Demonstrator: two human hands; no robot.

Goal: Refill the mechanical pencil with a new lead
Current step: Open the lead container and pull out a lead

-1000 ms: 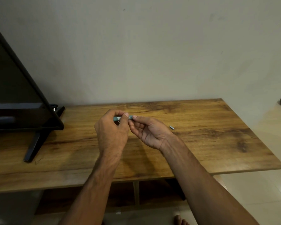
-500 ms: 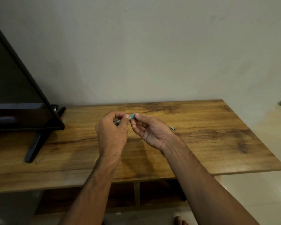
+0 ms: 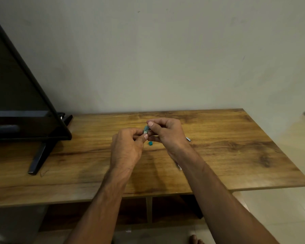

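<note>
Two hands pinching teal lead case (image 3: 145, 129), left hand (image 3: 126, 150) below, right hand (image 3: 166, 132) above

Fingers of both hands are hiding most of the teal pencil (image 3: 145, 129); any lead is too thin to tell. The screen (image 3: 16, 95), at nine o'clock, is running off the left edge.

Two hands: the left (image 3: 126, 149) and the right (image 3: 167, 132). One teal tube (image 3: 145, 129), possibly the lead case, pinched between them. One teal cap (image 3: 150, 143) and one small metal cylinder (image 3: 188, 139) on one tabletop (image 3: 236, 155). One television (image 3: 16, 103).
</note>
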